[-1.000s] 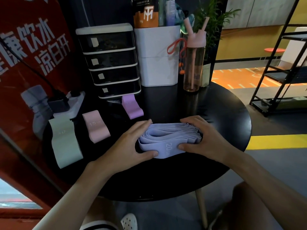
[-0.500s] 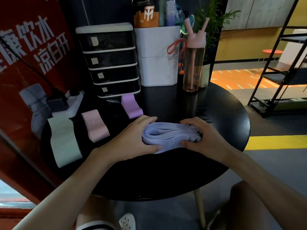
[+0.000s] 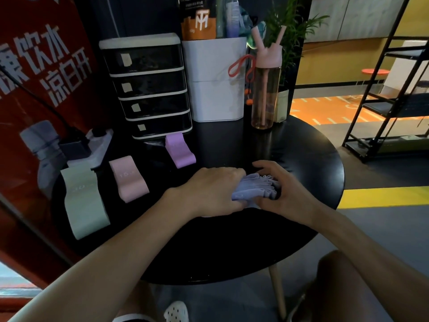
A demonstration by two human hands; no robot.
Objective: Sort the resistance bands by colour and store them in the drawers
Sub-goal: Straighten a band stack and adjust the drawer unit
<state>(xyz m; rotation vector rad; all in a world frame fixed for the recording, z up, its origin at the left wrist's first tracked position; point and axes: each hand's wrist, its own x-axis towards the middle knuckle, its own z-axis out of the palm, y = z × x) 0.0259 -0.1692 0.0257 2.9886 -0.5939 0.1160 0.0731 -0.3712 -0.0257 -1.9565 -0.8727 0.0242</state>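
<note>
While both hands press in on it from either end, the stack of lavender bands (image 3: 255,189) sits near the middle of the black bench (image 3: 232,252), in front of the drawer unit (image 3: 148,89) and well apart from it. The left hand (image 3: 209,191) has its grip clamped over the stack's left end, with the knuckles up, the fingers curled over the top and the thumb hidden. The right hand (image 3: 285,189) has its grip clamped on the right end, with the fingers arched over the far edge and the thumb at the near side. Between them the folded layers fan out, ruffled along the top.

The stack looks light, soft and springy: many fabric loops laid together, nothing fragile. It probably won't slip against skin, but the layers may slide over one another and spring open once the squeeze eases. The safest hold seems to be across the full thickness, top to bottom, near the middle of the fold. Lifting by one loop would likely let the others spill.

All four drawers appear closed, so one hand will probably have to let go to pull one open. That leaves the other hand to span the bundle alone.

A green band (image 3: 83,201), a pink band (image 3: 128,180) and a purple band (image 3: 180,151) lie flat and singly on the left of the bench. The purple one is just in front of the bottom drawer.
</note>
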